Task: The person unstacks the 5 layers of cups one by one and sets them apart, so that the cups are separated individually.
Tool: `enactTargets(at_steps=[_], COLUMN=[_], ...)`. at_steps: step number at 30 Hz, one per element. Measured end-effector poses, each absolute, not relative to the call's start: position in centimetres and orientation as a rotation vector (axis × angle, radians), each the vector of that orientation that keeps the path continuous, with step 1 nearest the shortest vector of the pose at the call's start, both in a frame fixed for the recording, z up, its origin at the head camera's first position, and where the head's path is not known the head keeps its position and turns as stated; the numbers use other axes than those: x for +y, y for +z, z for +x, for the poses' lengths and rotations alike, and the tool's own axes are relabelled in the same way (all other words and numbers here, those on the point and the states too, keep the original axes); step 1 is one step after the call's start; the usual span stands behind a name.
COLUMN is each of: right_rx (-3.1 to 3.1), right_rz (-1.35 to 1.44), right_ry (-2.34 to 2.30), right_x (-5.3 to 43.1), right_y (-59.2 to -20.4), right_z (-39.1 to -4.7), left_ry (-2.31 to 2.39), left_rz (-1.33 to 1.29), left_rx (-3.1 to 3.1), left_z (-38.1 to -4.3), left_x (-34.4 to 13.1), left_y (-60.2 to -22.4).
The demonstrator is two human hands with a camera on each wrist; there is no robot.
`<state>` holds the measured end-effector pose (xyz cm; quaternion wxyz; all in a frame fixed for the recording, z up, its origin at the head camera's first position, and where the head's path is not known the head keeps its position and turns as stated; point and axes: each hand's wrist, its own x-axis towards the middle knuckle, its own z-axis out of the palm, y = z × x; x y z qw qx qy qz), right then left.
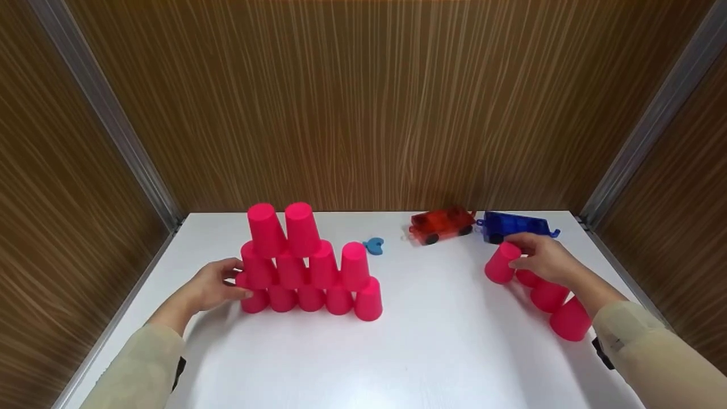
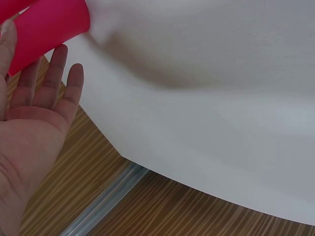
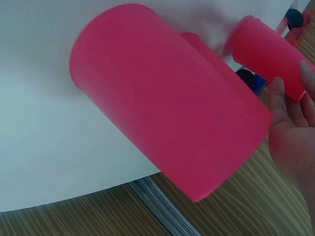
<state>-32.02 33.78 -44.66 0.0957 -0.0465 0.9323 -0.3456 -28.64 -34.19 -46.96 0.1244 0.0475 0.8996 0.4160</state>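
Note:
On the left stands a wall of upside-down pink cups (image 1: 311, 298): several in the bottom row, several above, and two (image 1: 267, 230) on top. My left hand (image 1: 213, 287) reaches round the bottom-left end cup (image 2: 51, 29), thumb in front and fingers behind, touching it with fairly straight fingers. At the right, my right hand (image 1: 545, 258) pinches an upside-down pink cup (image 1: 501, 264) near its narrow top between thumb and fingers. Whether that cup's rim touches the table I cannot tell. Three more pink cups (image 1: 571, 319) stand in a line under my right forearm, one mostly hidden.
A see-through red toy car (image 1: 443, 224) and a blue one (image 1: 514, 224) stand at the table's back right. Behind the cup wall lies a small blue piece (image 1: 374, 246). Wood-grain panels (image 1: 363, 113) enclose the white table (image 1: 431, 352) at the back and sides.

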Motion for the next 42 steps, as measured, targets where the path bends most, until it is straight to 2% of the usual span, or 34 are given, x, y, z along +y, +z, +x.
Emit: enactTargets(at_steps=[14, 30, 42], right_rx=[2.777, 2.777, 2.814], right_rz=[-0.148, -0.115, -0.222], right_ry=[-0.977, -0.987, -0.999], right_x=[33.6, 33.5, 33.4], right_y=[-44.5, -44.2, -40.6], right_z=[-31.8, -31.6, -31.2], left_ry=[1.26, 1.261, 1.221], left_rz=[0.194, 0.143, 0.125], left_rx=[2.623, 2.601, 2.609], left_z=[-28.5, -28.4, -28.7], left_x=[-34.3, -34.3, -34.2], left_y=[-47.2, -47.1, -46.6])
